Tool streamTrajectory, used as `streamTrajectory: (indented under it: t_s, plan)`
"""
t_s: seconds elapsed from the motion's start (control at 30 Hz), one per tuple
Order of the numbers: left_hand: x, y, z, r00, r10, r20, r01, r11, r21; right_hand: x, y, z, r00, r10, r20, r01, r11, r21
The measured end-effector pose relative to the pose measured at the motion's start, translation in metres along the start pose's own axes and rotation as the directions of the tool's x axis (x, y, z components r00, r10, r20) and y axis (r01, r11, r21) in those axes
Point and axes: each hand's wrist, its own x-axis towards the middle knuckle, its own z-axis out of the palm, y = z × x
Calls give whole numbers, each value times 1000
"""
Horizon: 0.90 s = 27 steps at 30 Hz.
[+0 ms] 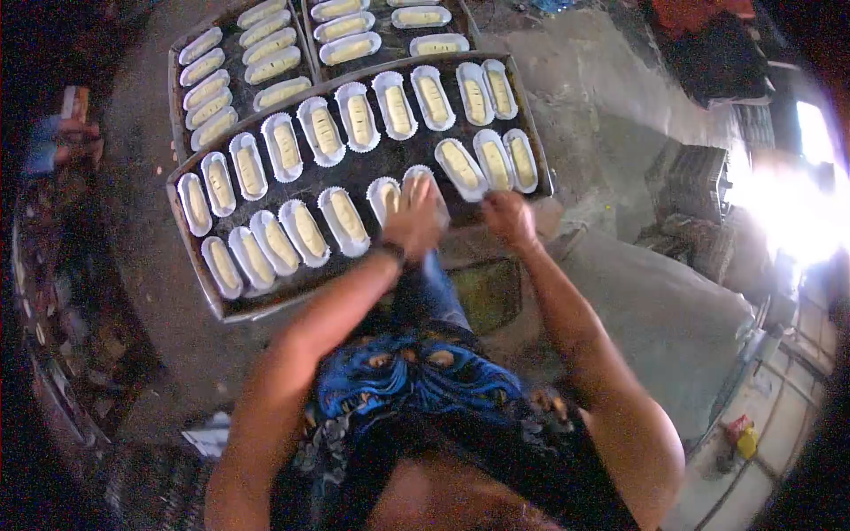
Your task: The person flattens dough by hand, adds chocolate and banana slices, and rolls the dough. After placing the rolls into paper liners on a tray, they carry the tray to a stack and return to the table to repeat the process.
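Note:
A dark metal tray (305, 190) holds two rows of pale, slashed dough rolls in white paper cups. My left hand (414, 219), blurred, reaches over the front row with fingers stretched out above a paper cup (421, 174); its palm side is hidden. Just left of it, another dough roll (385, 196) is partly covered by the hand. My right hand (509, 217) is closed at the tray's front edge, by the lower end of a dough roll (460, 165) in its cup. What its fingers pinch, if anything, cannot be made out.
Behind stand two more trays, a left one (232, 88) and a right one (385, 55), with similar dough rolls in cups. A pale sheet-like surface (655, 310) lies to the right. Stacked dark trays (695, 181) stand near a bright opening. A red and yellow packet (742, 437) lies lower right.

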Motion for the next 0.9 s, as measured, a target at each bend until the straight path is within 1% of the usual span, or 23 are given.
streamTrajectory:
  t_s: [0.03, 0.07, 0.1, 0.13, 0.17, 0.2, 0.23, 0.27, 0.3, 0.33, 0.37, 0.4, 0.43, 0.47, 0.5, 0.53, 0.57, 0.63, 0.67, 0.77, 0.8, 0.83, 0.9]
  plan:
    - [17, 12, 6, 999, -25, -39, 22, 998, -63, 10, 11, -9, 999, -33, -7, 32, 995, -93]
    - [35, 25, 12, 996, -48, -74, 39, 991, -127, 18, 20, -16, 996, -39, 75, 47, 992, -114]
    - [51, 39, 17, 993, -67, -98, 47, 980, -194, 26, 28, -20, 985, -115, 125, 133, 981, -145]
    - [70, 51, 22, 994, -105, -13, 100, 975, -201, 33, 36, -22, 968, -180, 175, 210, 962, -172]
    - [87, 60, 29, 995, -102, -15, 102, 995, 2, 38, 43, -23, 945, -238, 226, 283, 939, -197]
    - [101, 64, 45, 990, -142, 5, 141, 989, 51, 44, 30, -31, 920, -100, 378, 244, 902, -355]
    - [109, 68, 60, 982, -188, 27, 184, 978, 100, 44, 24, -36, 912, -80, 403, 240, 900, -364]
    - [109, 72, 53, 977, -202, 75, 196, 978, 72, 40, 20, -39, 897, -65, 436, 244, 897, -369]
    - [105, 72, 59, 978, -177, 111, 164, 980, 116, 38, 19, -42, 884, -61, 464, 257, 893, -371]
    - [99, 77, 50, 956, -152, 252, 109, 978, 177, 30, 32, -37, 845, -80, 529, 281, 908, -312]
    - [91, 81, 40, 915, -121, 385, 37, 975, 219, 22, 42, -35, 909, -120, 400, 208, 960, -186]
    - [85, 75, 62, 939, -111, 325, 37, 974, 225, 17, 51, -37, 955, -135, 262, 151, 988, -42]
    - [79, 69, 76, 977, -69, 201, 63, 997, 36, 17, 63, -37, 984, -124, 125, 110, 988, 111]
    - [77, 68, 74, 981, -41, 187, 43, 999, -3, 21, 80, -33, 992, -56, 116, 48, 996, 70]
    - [74, 67, 74, 985, -18, 172, 26, 999, -45, 26, 92, -33, 995, -69, 77, 72, 997, -36]
    - [71, 64, 87, 984, 12, 176, -20, 999, 39, 30, 104, -33, 996, -82, 39, 86, 986, -143]
    - [72, 68, 60, 967, 31, 254, -44, 998, 48, 34, 108, -34, 982, -186, -21, 170, 934, -313]
    - [66, 76, 18, 926, 40, 376, -55, 998, 27, 37, 101, -36, 946, -36, 323, 201, 846, -493]
    - [65, 74, 46, 942, -54, 331, 89, 992, -93, 39, 95, -40, 885, 66, 461, 244, 779, -578]
    - [38, 74, 17, 976, 76, 202, -30, 974, -223, 51, 72, -59, 823, 166, 543, 127, 879, -461]
    - [33, 73, 2, 967, 130, 220, -100, 985, -141, 66, 64, -58, 771, 211, 601, 106, 888, -448]
    - [21, 69, 1, 988, 152, -2, -149, 964, -221, 74, 51, -51, 807, 59, 588, 142, 946, -290]
    - [0, 51, -14, 986, 115, -117, -139, 965, -222, 81, 22, -36, 844, -213, 493, 221, 974, 44]
